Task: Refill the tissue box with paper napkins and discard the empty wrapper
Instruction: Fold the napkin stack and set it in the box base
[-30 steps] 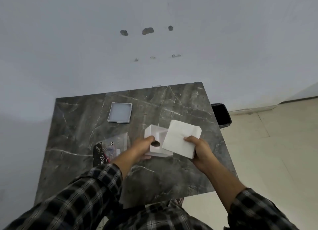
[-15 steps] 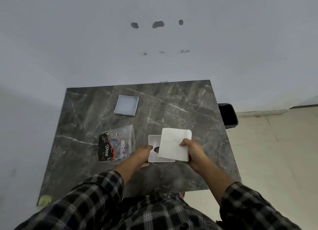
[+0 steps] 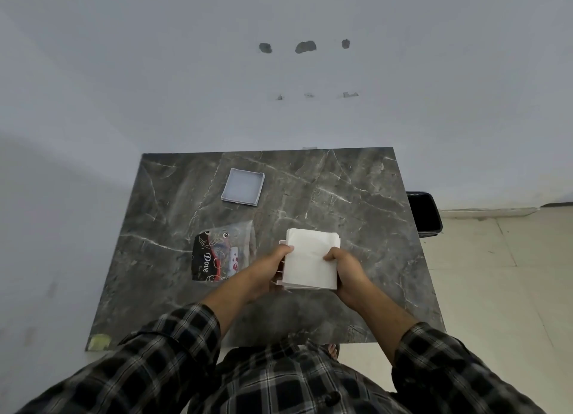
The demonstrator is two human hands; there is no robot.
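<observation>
A dark grey marble-patterned table (image 3: 356, 196) fills the middle of the view, its far edge against a pale wall (image 3: 186, 72) and its near edge by the person's body. The right half of the tabletop is bare out to its right edge. Near the middle front, both hands hold a stack of white paper napkins (image 3: 311, 258) over a white tissue box (image 3: 281, 277), which shows only as a thin sliver along the stack's left and bottom sides. The left hand (image 3: 266, 274) grips the left side, thumb on the napkins; the right hand (image 3: 344, 268) is closed around the stack's right side, thumb on top. Just left of the left hand lies a flattened clear plastic wrapper (image 3: 221, 252) with black and red print. Farther back, well apart, sits a shallow grey square lid (image 3: 243, 188). Off the right edge, on a pale tiled floor (image 3: 496, 274), stands a black bin (image 3: 424, 213). A yellow patch (image 3: 99, 341) marks the near left corner.
</observation>
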